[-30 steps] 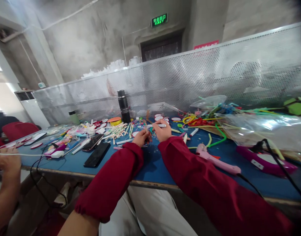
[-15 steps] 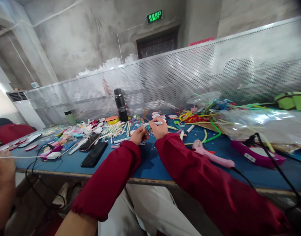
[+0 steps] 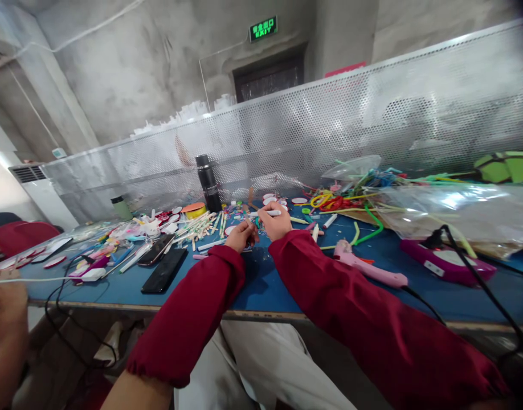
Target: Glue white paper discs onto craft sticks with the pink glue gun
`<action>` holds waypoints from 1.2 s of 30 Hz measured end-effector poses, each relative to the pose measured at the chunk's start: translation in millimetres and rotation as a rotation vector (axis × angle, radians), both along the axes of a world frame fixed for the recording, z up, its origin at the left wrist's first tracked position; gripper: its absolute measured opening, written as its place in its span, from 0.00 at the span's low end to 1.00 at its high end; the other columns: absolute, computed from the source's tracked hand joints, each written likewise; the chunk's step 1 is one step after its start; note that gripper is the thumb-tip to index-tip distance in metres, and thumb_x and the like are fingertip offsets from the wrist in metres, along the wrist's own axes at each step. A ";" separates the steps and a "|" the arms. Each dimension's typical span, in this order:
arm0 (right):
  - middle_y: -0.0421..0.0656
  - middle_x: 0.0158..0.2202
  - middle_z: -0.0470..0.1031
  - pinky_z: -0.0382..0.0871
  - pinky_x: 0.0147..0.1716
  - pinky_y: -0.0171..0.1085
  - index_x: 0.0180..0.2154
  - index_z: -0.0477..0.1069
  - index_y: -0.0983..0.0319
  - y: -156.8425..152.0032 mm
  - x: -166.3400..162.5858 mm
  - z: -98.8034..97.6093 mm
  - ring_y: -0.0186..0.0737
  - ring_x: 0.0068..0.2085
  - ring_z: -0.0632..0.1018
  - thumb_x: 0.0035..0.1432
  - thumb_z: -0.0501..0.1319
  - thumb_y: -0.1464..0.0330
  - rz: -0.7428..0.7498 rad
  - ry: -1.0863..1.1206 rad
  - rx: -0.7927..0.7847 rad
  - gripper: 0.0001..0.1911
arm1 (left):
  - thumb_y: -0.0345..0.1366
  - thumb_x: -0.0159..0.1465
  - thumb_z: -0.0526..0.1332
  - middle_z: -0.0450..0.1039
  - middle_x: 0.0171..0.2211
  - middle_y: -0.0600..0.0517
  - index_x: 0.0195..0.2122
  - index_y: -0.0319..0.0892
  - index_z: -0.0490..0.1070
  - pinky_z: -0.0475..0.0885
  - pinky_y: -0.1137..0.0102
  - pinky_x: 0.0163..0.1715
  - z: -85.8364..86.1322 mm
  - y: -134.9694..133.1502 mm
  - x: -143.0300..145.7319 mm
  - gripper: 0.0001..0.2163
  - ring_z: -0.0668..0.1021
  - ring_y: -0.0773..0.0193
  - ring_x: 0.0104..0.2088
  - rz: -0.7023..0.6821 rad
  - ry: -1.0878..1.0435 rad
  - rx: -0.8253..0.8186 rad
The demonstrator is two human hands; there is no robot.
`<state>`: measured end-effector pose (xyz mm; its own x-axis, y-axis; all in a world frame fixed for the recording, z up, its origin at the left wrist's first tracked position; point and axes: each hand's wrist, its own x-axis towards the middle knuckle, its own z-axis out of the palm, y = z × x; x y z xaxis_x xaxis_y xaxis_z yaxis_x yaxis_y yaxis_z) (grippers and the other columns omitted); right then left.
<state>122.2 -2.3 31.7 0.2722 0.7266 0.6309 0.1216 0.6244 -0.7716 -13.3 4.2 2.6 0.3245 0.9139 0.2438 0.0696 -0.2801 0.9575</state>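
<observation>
Grasping a slim white marker, the right hand has its grip closed around the barrel, which looks plain and smooth and lies nearly level above the blue desk, one end pointing toward the left hand. That left grip is pinched on a small piece, too little to identify. Two bottles stand toward the back, one black and one green; both are opaque, so their contents cannot be told. At right lies one large clear plastic bag, its contents unclear through the glare. Two dark phones lie left of the hands, one nearer the desk's edge than the other. One pink glue gun rests to the right, and two purple power strips, one on each side, flank the work. Beside the black bottle spreads a heap of pale sticks, too many to count.
</observation>
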 end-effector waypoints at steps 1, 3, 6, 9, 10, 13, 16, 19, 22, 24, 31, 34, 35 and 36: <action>0.36 0.19 0.66 0.60 0.25 0.36 0.22 0.64 0.59 -0.8 -0.4 0.2 0.35 0.24 0.66 0.46 0.59 0.67 0.000 -0.005 -0.006 0.05 | 0.54 0.59 0.59 0.71 0.21 0.55 0.31 0.42 0.63 0.53 0.75 0.15 0.1 -0.1 0.1 0.18 0.68 0.71 0.16 0.001 0.001 -0.001; 0.36 0.19 0.66 0.60 0.24 0.35 0.22 0.64 0.59 -2.6 -1.0 0.5 0.35 0.24 0.66 0.46 0.59 0.67 0.001 -0.021 -0.015 0.05 | 0.54 0.59 0.59 0.71 0.21 0.55 0.31 0.42 0.63 0.53 0.75 0.15 0.0 0.2 0.3 0.18 0.68 0.71 0.16 0.004 -0.004 -0.007; 0.36 0.19 0.66 0.60 0.24 0.35 0.22 0.64 0.59 -4.3 -1.3 0.8 0.35 0.23 0.66 0.47 0.59 0.67 0.003 -0.022 -0.020 0.05 | 0.53 0.59 0.59 0.71 0.21 0.55 0.31 0.42 0.63 0.53 0.74 0.15 -0.1 0.6 0.2 0.18 0.67 0.71 0.15 0.006 -0.009 -0.013; 0.36 0.19 0.66 0.59 0.23 0.35 0.22 0.64 0.59 -4.4 -1.4 0.8 0.34 0.23 0.66 0.47 0.59 0.66 0.010 -0.002 -0.018 0.06 | 0.52 0.60 0.58 0.71 0.21 0.55 0.31 0.42 0.63 0.53 0.74 0.15 0.4 -0.2 0.6 0.17 0.67 0.71 0.15 0.014 0.000 -0.005; 0.36 0.19 0.66 0.59 0.23 0.35 0.22 0.64 0.59 -4.4 -1.6 0.7 0.34 0.23 0.66 0.48 0.59 0.66 0.015 0.000 -0.019 0.06 | 0.52 0.60 0.58 0.71 0.21 0.55 0.31 0.42 0.63 0.53 0.74 0.15 0.7 -0.7 0.8 0.17 0.67 0.71 0.15 0.015 0.001 -0.005; 0.36 0.19 0.65 0.59 0.23 0.35 0.22 0.64 0.58 -4.6 -2.7 0.5 0.34 0.22 0.66 0.47 0.59 0.66 0.022 -0.010 -0.026 0.06 | 0.52 0.60 0.58 0.70 0.21 0.55 0.31 0.42 0.63 0.53 0.75 0.15 1.9 -2.4 1.6 0.17 0.67 0.71 0.15 0.007 0.001 -0.012; 0.36 0.19 0.65 0.60 0.24 0.35 0.22 0.64 0.59 -4.8 -3.2 0.6 0.34 0.23 0.66 0.47 0.59 0.66 0.020 -0.013 -0.020 0.06 | 0.52 0.61 0.58 0.71 0.21 0.55 0.31 0.42 0.63 0.53 0.75 0.15 2.6 -3.1 2.0 0.17 0.67 0.71 0.15 0.013 0.006 -0.011; 0.36 0.19 0.65 0.60 0.24 0.35 0.22 0.64 0.59 -4.1 -2.8 0.7 0.35 0.24 0.66 0.47 0.58 0.67 0.021 -0.014 -0.013 0.06 | 0.51 0.61 0.58 0.71 0.21 0.55 0.30 0.42 0.63 0.53 0.75 0.16 2.9 -2.8 1.8 0.17 0.67 0.72 0.15 0.015 0.006 -0.014; 0.36 0.19 0.65 0.60 0.24 0.35 0.22 0.64 0.59 -2.3 -1.9 0.1 0.35 0.23 0.66 0.47 0.59 0.66 0.019 -0.012 -0.011 0.05 | 0.51 0.61 0.58 0.70 0.20 0.56 0.31 0.42 0.63 0.53 0.75 0.15 2.9 -2.3 1.4 0.16 0.67 0.72 0.15 0.012 0.008 -0.015; 0.36 0.19 0.65 0.59 0.23 0.35 0.22 0.64 0.59 -0.8 -1.3 -0.6 0.34 0.23 0.66 0.47 0.59 0.66 0.018 -0.010 -0.007 0.06 | 0.51 0.61 0.57 0.70 0.20 0.56 0.31 0.42 0.63 0.52 0.75 0.15 2.6 -2.1 1.1 0.16 0.67 0.72 0.15 0.013 0.011 -0.017; 0.36 0.18 0.65 0.59 0.23 0.35 0.23 0.64 0.59 1.1 -0.9 -1.1 0.34 0.23 0.66 0.47 0.59 0.66 0.016 -0.019 -0.012 0.05 | 0.53 0.60 0.59 0.70 0.20 0.56 0.31 0.42 0.63 0.54 0.75 0.15 1.6 -1.6 0.1 0.17 0.67 0.72 0.15 -0.006 -0.020 -0.007; 0.36 0.18 0.65 0.59 0.22 0.35 0.23 0.65 0.58 -0.7 -0.5 0.5 0.34 0.22 0.66 0.46 0.59 0.67 0.017 -0.008 -0.018 0.05 | 0.53 0.59 0.59 0.69 0.20 0.56 0.31 0.42 0.63 0.54 0.75 0.15 2.1 -2.3 0.2 0.18 0.67 0.71 0.15 0.000 -0.011 -0.013; 0.36 0.18 0.65 0.59 0.22 0.35 0.23 0.65 0.58 -1.4 -0.2 1.1 0.34 0.22 0.66 0.47 0.59 0.67 0.019 -0.010 -0.021 0.05 | 0.54 0.59 0.59 0.69 0.20 0.56 0.31 0.43 0.63 0.53 0.75 0.15 2.4 -2.5 0.3 0.18 0.67 0.71 0.15 0.001 -0.004 -0.015; 0.36 0.18 0.65 0.59 0.23 0.35 0.23 0.65 0.58 -1.9 0.1 1.6 0.34 0.22 0.66 0.47 0.59 0.67 0.020 -0.017 -0.024 0.05 | 0.54 0.60 0.58 0.69 0.19 0.56 0.31 0.43 0.63 0.53 0.75 0.15 2.6 -2.6 0.4 0.18 0.67 0.71 0.15 0.002 0.001 -0.017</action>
<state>122.3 -4.2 33.3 0.2475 0.7469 0.6172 0.1225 0.6078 -0.7846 -12.9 1.6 5.1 0.3230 0.9186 0.2279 0.0714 -0.2638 0.9619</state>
